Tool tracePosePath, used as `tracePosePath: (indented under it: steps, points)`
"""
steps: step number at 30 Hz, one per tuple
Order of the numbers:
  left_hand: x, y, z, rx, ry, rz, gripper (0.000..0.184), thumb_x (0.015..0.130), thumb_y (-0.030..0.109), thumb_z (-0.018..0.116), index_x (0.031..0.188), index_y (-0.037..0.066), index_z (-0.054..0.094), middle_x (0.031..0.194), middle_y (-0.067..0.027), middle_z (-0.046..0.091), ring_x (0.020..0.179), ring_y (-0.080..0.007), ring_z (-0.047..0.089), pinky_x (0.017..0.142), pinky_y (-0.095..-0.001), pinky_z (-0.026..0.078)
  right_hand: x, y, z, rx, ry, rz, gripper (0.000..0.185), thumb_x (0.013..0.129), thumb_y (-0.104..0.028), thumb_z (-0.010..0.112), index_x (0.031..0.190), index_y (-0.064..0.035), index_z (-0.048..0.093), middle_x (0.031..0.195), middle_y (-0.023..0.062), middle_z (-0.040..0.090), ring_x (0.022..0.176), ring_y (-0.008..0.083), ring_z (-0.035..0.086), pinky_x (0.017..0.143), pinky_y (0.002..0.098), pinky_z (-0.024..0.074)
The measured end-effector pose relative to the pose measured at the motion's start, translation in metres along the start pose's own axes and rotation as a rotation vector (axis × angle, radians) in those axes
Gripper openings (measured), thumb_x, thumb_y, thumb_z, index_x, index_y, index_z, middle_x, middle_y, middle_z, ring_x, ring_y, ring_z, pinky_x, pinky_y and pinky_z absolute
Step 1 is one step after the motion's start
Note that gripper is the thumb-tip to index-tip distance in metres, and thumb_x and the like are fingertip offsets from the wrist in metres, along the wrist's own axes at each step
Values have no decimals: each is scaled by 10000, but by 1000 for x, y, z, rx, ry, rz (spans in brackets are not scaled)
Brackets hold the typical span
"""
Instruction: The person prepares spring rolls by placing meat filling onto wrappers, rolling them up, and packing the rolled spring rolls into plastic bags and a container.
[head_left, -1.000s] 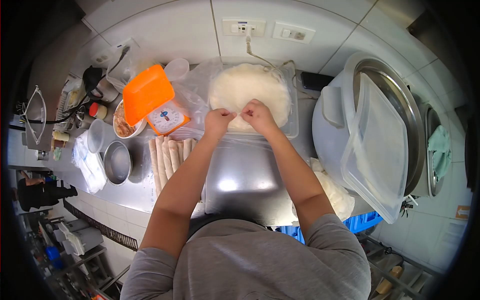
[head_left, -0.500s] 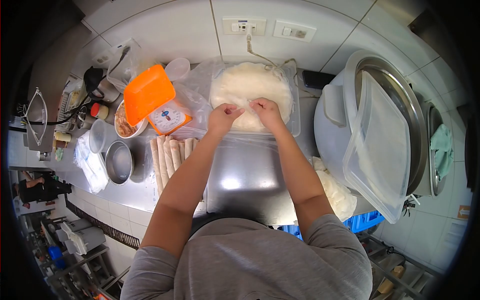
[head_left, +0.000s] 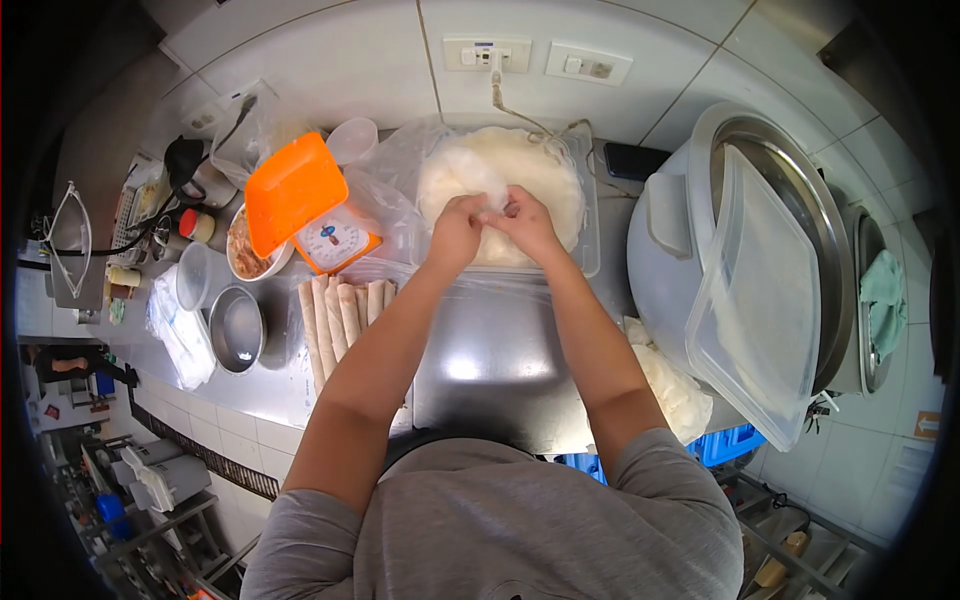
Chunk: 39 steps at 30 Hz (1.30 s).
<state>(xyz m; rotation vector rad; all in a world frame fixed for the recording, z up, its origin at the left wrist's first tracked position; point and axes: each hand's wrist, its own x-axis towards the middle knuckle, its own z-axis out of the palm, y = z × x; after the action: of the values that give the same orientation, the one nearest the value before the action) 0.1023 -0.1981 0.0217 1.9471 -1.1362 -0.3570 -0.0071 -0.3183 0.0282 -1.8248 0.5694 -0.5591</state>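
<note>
Well, from where I'm standing, both arms reach up the middle of the frame, the elbows set wide and bent a little, the forearms slanting inward until the hands all but meet at upper centre. They're over a pale round stack of thin sheets (head_left: 548,175), sitting in a clear plastic tray (head_left: 592,262) near the wall.

The left hand (head_left: 457,230) has its back turned up, fingers curled forward and thumb pointing in towards the other. The right hand (head_left: 527,226) mirrors it, wrist angled to the left, fingers bent. Between the fingertips rises a filmy white sheet (head_left: 472,172), its raised part lying up and to the left across the stack. The right grip looks pinched on its near edge; whether the left grip is closed on it too, I can't tell, as the fingers hide the spot.

Left of the tray is a dial scale (head_left: 334,236) with an orange pan (head_left: 297,192), and below that, at centre left, a row of pale rolls (head_left: 335,318) lies on the steel tabletop (head_left: 485,345), partly behind the left forearm. A big grey tub (head_left: 665,290) fills the right side, a clear lid (head_left: 757,300) leaning on it.
</note>
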Motion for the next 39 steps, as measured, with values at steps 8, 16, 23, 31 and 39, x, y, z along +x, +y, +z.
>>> tracePosePath:
  steps: [8, 16, 23, 31, 39]
  points:
    - [7, 38, -5, 409, -235, -107, 680, 797, 226, 703, 1414, 121, 438, 1462, -301, 295, 1249, -438, 448, 1041, -435, 405, -6, -37, -24, 498, 528, 3, 272, 955, -164, 588, 1160, 14, 571, 1039, 40, 635, 918, 105, 552, 853, 252, 434]
    - [20, 68, -13, 276, -369, -399, 719, 777, 302, 671, 1442, 213, 412, 1538, -224, 187, 1302, -416, 396, 1029, -420, 435, -27, -201, -77, 737, 469, -546, 308, 970, -141, 543, 1232, 21, 520, 1143, 69, 612, 1038, 133, 561, 942, 277, 403]
    - [-37, 75, -56, -1044, -194, -543, 631, 916, 398, 565, 1438, 88, 390, 1341, -129, 528, 1176, -242, 550, 1003, -381, 454, -96, -205, -80, 1050, 140, -106, 357, 959, -117, 545, 1277, 39, 499, 1195, 97, 614, 1091, 159, 574, 967, 286, 408]
    - [-185, 11, -84, -1323, -296, -980, 513, 987, 443, 460, 1321, 54, 474, 1227, -120, 591, 1052, -213, 604, 917, -379, 499, -197, -44, -69, -225, 153, 681, 433, 887, -142, 651, 1278, -1, 531, 1117, 137, 647, 1005, 198, 619, 902, 303, 460]
    - [-219, 32, -42, -1010, -138, -893, 387, 943, 247, 608, 1223, -9, 536, 1000, -78, 649, 878, -179, 640, 837, -322, 528, -238, -59, 41, -107, -77, 112, 334, 752, -116, 754, 1038, -30, 605, 997, 130, 619, 827, 241, 618, 744, 336, 516]
